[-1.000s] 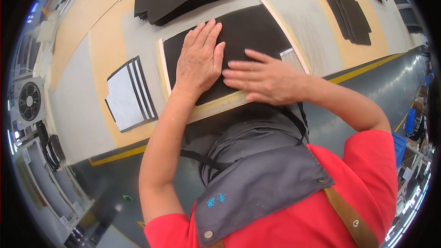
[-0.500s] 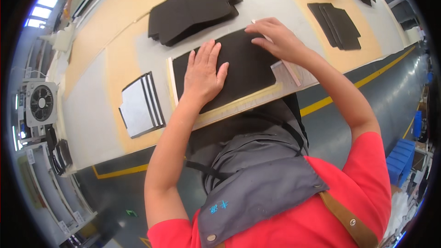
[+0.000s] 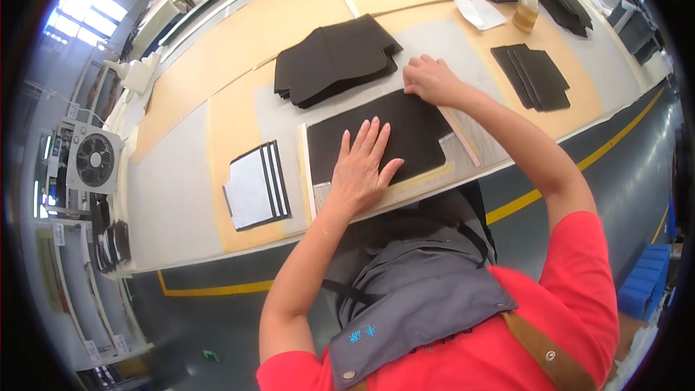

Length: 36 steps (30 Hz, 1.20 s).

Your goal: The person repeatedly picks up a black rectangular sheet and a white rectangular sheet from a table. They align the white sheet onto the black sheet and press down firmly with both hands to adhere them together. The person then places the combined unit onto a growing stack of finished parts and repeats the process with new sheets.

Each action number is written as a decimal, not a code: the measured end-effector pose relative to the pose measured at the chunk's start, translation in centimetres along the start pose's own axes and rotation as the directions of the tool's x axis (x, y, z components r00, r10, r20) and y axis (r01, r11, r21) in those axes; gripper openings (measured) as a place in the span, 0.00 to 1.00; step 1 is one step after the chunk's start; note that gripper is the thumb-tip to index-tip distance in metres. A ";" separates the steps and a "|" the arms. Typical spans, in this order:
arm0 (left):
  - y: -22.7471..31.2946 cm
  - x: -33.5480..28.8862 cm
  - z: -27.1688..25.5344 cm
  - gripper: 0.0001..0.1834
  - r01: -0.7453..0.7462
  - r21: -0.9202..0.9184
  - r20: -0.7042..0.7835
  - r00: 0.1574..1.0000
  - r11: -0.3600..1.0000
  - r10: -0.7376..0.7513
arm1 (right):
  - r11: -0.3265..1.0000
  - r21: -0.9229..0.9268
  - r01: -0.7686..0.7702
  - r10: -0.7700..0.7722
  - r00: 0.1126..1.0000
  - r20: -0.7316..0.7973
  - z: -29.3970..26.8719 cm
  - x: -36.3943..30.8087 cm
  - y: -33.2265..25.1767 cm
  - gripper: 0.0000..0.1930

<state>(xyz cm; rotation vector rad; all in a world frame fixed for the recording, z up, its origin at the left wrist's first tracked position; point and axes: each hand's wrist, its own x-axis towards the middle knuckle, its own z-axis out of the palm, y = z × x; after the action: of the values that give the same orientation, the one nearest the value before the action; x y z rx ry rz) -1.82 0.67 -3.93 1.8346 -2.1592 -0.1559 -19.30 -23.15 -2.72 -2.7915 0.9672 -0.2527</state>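
A flat black sheet panel [image 3: 418, 134] with a notched right corner lies on a board [image 3: 405, 190] at the table's near edge. My left hand [image 3: 365, 163] rests palm down on the panel's left half, fingers stretched and thumb apart. At the panel's far right corner my right hand [image 3: 433, 81] is closed, thumb and fingertips pinched on the edge; the fingertips are partly hidden. Pale strips border the board, one on the left [image 3: 308, 170] and another on the right [image 3: 462, 137].
Beyond the panel lies a thick stack of black panels [image 3: 337, 61]. Pale-faced, black-edged pieces [image 3: 255, 188] lie to the left, and smaller black pieces [image 3: 532, 78] to the right. An amber bottle [image 3: 526, 13] stands near a white tray [image 3: 481, 13]. A fan [image 3: 94, 159] is off the table's left end.
The view has shifted, so the table sits lower and further right. My right fingers have gone from spread to pinched at the panel's far corner. My left hand stays flat on the panel.
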 end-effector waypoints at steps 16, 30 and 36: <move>-6.9 -2.1 -5.2 0.32 0.147 -0.970 -0.027 0.723 0.192 -0.690 | 0.552 0.834 0.000 0.308 0.929 -0.204 -8.1 -5.7 -6.1 0.10; -21.1 13.5 -7.0 0.34 0.410 -0.167 -0.537 0.725 0.897 -0.431 | 0.806 0.575 -0.141 0.350 0.897 -0.270 -2.2 10.4 1.1 0.26; -14.8 14.9 -3.8 0.37 0.105 -0.056 -0.275 0.954 0.993 -0.117 | 0.866 0.482 -0.134 0.348 0.854 -0.388 -2.5 -0.1 5.5 0.23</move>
<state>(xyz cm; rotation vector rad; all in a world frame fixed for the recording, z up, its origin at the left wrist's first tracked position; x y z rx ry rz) 11.25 -16.15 -2.05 1.8324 -1.8508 0.0328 -23.19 -27.58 -1.51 -2.1935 1.1763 -1.0039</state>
